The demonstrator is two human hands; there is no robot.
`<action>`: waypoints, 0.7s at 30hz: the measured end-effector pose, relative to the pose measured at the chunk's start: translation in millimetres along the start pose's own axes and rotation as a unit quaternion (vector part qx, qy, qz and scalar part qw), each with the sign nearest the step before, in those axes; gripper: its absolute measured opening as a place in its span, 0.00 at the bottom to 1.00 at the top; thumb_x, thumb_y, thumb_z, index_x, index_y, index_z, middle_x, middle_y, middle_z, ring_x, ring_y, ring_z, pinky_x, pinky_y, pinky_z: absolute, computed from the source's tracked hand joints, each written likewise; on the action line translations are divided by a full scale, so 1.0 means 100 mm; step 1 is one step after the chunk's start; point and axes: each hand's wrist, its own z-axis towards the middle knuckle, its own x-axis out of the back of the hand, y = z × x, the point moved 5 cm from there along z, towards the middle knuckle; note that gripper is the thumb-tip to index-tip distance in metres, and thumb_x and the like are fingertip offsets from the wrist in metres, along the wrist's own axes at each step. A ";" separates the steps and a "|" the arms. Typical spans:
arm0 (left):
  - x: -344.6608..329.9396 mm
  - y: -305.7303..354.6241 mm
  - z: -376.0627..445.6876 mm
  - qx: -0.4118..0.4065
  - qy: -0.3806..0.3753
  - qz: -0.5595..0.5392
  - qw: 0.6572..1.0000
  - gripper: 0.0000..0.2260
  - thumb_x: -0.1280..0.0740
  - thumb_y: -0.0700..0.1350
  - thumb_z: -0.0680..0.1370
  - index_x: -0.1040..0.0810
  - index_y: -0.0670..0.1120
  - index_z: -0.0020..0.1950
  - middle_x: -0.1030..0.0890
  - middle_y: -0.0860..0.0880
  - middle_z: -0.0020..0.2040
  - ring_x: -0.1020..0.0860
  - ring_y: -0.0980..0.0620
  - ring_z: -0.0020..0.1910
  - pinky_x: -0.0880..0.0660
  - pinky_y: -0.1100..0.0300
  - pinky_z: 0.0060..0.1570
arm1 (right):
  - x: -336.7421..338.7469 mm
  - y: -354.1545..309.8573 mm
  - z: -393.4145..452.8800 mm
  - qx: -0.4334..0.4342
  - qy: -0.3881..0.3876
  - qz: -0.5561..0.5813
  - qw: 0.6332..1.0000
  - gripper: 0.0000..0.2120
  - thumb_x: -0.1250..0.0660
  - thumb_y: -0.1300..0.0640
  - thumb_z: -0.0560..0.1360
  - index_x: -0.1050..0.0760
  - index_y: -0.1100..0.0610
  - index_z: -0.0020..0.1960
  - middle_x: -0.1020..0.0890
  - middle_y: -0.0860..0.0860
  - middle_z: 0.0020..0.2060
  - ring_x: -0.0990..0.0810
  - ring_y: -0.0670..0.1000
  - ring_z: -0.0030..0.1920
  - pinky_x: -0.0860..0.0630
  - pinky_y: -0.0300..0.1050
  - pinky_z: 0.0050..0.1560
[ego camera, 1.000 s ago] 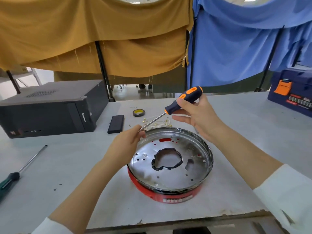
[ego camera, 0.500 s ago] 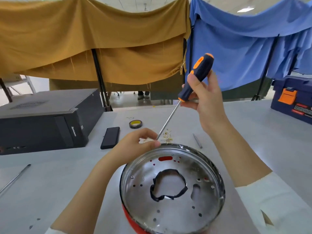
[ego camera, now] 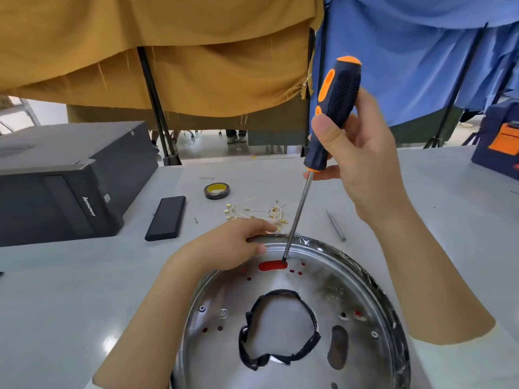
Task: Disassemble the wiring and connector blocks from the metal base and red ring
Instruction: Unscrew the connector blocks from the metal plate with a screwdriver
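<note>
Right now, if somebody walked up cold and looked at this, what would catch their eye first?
Probably the orange-and-black screwdriver, held nearly upright by the right hand at centre, its tip down beside a red slot in the shiny metal base. The left hand grips the base's far rim. Behind them, mustard and blue curtains fill the background, with a black computer case on the table at left.
</note>
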 end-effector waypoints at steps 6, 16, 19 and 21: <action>0.00 -0.03 0.04 -0.021 0.026 0.028 0.999 0.20 0.41 0.34 0.78 0.24 0.54 0.63 0.24 0.60 0.57 0.29 0.61 0.57 0.38 0.73 0.51 | -0.04 0.01 0.07 0.008 0.001 -0.014 1.000 0.12 0.33 0.52 0.76 0.29 0.40 0.56 0.23 0.56 0.46 0.24 0.53 0.41 0.19 0.50 0.33; -0.03 -0.09 0.09 -0.024 0.031 0.031 0.999 0.20 0.42 0.35 0.78 0.24 0.55 0.63 0.24 0.61 0.54 0.30 0.61 0.53 0.41 0.86 0.42 | -0.07 0.07 0.07 0.010 0.002 -0.037 0.999 0.14 0.33 0.50 0.74 0.30 0.38 0.57 0.23 0.55 0.45 0.25 0.66 0.45 0.18 0.56 0.33; -0.03 -0.08 0.08 -0.026 0.027 0.038 0.999 0.20 0.42 0.35 0.78 0.24 0.57 0.62 0.25 0.62 0.52 0.29 0.61 0.52 0.39 0.85 0.42 | -0.02 0.06 0.08 0.020 0.009 -0.055 0.998 0.14 0.33 0.49 0.75 0.30 0.37 0.57 0.23 0.53 0.45 0.23 0.64 0.47 0.18 0.58 0.34; -0.03 -0.08 0.08 -0.026 0.025 0.038 0.999 0.20 0.42 0.35 0.78 0.24 0.57 0.62 0.25 0.62 0.52 0.29 0.60 0.52 0.38 0.84 0.42 | 0.01 0.06 0.08 0.022 0.010 -0.065 0.998 0.14 0.33 0.50 0.75 0.30 0.36 0.57 0.23 0.51 0.44 0.23 0.64 0.48 0.18 0.57 0.35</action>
